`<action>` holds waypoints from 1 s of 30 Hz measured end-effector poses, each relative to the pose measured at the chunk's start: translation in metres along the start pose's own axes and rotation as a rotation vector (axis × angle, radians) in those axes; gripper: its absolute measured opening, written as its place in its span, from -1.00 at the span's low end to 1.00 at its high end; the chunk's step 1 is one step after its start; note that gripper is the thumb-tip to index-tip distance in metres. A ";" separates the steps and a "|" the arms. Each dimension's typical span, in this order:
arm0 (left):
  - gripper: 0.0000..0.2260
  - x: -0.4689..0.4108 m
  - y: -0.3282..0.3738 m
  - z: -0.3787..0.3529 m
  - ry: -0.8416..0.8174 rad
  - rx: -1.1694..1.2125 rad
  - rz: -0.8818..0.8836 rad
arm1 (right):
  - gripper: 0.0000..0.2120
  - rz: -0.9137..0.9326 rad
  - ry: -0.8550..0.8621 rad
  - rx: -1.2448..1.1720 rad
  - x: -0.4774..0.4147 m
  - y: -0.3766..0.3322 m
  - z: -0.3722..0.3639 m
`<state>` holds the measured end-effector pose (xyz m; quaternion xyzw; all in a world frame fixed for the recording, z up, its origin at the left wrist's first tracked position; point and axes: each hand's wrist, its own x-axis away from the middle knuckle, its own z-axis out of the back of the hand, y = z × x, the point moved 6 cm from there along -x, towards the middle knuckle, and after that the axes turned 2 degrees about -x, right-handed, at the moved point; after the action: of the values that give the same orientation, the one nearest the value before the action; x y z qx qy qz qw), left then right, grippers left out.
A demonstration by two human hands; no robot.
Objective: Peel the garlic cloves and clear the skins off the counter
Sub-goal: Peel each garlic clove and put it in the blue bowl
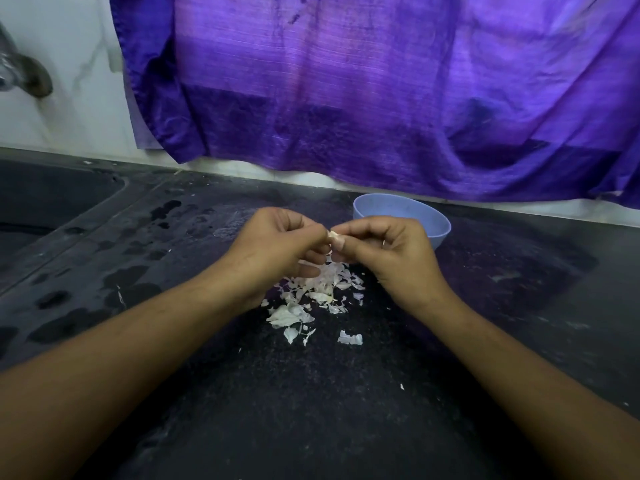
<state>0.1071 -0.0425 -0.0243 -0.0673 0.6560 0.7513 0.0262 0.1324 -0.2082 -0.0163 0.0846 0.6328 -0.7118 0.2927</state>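
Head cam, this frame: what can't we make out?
- Clove: head view, mostly hidden by fingers of left hand and right hand; peel progress unclear.
- Bowl: head view, right hand covers its bottom; contents unseen.
- Tap: head view, blurred, cut by left edge.

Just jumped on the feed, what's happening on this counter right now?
A person is peeling a garlic clove, pinching it between the left hand and the right hand just above the dark counter. A loose pile of papery skins lies on the counter beneath the hands, not yet cleared. A light blue bowl sits right behind the right hand; what it holds cannot be seen from here.
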 end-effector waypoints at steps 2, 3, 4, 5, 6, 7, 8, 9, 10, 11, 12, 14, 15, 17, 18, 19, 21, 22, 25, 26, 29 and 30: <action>-0.87 0.001 0.002 0.000 0.004 -0.016 -0.036 | -0.91 0.059 -0.009 0.119 0.000 -0.004 0.001; -0.88 0.001 0.003 0.000 0.003 -0.026 -0.051 | -0.91 0.068 -0.012 0.145 -0.001 -0.005 0.001; -0.89 0.001 0.003 0.000 -0.002 -0.031 -0.058 | -0.91 0.047 -0.014 0.126 -0.001 -0.005 0.002; -0.89 0.001 0.003 0.000 -0.008 -0.037 -0.060 | -0.91 0.000 -0.019 0.078 -0.001 -0.003 0.002; -0.89 0.001 0.002 -0.001 -0.014 -0.045 -0.059 | -0.90 -0.052 -0.030 0.026 0.000 -0.002 0.002; -0.89 0.001 0.001 -0.001 -0.020 -0.055 -0.058 | -0.90 -0.098 -0.044 -0.018 0.000 0.000 0.001; -0.89 0.001 0.001 -0.002 -0.025 -0.064 -0.056 | -0.91 -0.130 -0.056 -0.045 0.001 0.001 0.001; -0.88 0.000 0.000 -0.002 -0.028 -0.070 -0.056 | -0.92 -0.153 -0.067 -0.067 0.001 0.002 0.000; -0.88 0.000 0.000 -0.002 -0.029 -0.076 -0.056 | -0.91 -0.169 -0.070 -0.095 0.001 0.002 0.000; -0.88 0.000 -0.001 -0.001 -0.028 -0.086 -0.057 | -0.91 -0.182 -0.067 -0.127 0.001 0.002 0.000; -0.88 -0.001 -0.001 0.000 -0.023 -0.102 -0.059 | -0.90 -0.191 -0.059 -0.160 0.001 0.002 0.000; -0.88 -0.003 -0.003 0.003 -0.008 -0.148 -0.064 | -0.91 -0.198 -0.040 -0.210 0.001 0.002 0.001; -0.88 -0.003 -0.003 0.005 -0.003 -0.165 -0.067 | -0.91 -0.196 -0.033 -0.227 0.000 0.002 0.001; -0.88 -0.002 -0.002 0.005 -0.011 -0.170 -0.081 | -0.90 -0.186 -0.015 -0.232 0.000 0.002 0.002; -0.88 -0.001 0.000 0.004 -0.019 -0.160 -0.092 | -0.90 -0.181 -0.010 -0.218 -0.001 0.002 0.003; -0.87 0.000 0.001 0.003 -0.026 -0.143 -0.101 | -0.90 -0.181 -0.008 -0.197 0.000 0.002 0.003; -0.85 0.001 0.005 0.001 -0.038 -0.102 -0.115 | -0.90 -0.181 -0.016 -0.150 0.001 0.002 0.003; -0.83 0.002 0.006 0.000 -0.044 -0.089 -0.124 | -0.90 -0.176 -0.023 -0.127 0.001 0.002 0.002; -0.80 0.002 0.007 0.001 -0.035 -0.086 -0.142 | -0.89 -0.134 -0.042 -0.050 0.002 0.002 0.001; -0.80 0.002 0.006 0.002 -0.024 -0.088 -0.137 | -0.88 -0.119 -0.049 -0.023 0.002 0.001 0.001; -0.83 0.000 0.003 0.003 -0.026 -0.089 -0.106 | -0.87 -0.081 -0.084 0.055 0.001 -0.001 0.000; -0.86 0.000 0.003 0.002 -0.037 -0.091 -0.103 | -0.87 -0.076 -0.087 0.067 0.001 -0.002 0.000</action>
<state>0.1069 -0.0404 -0.0215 -0.0883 0.6163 0.7791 0.0737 0.1306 -0.2083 -0.0156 0.0393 0.5978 -0.7463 0.2899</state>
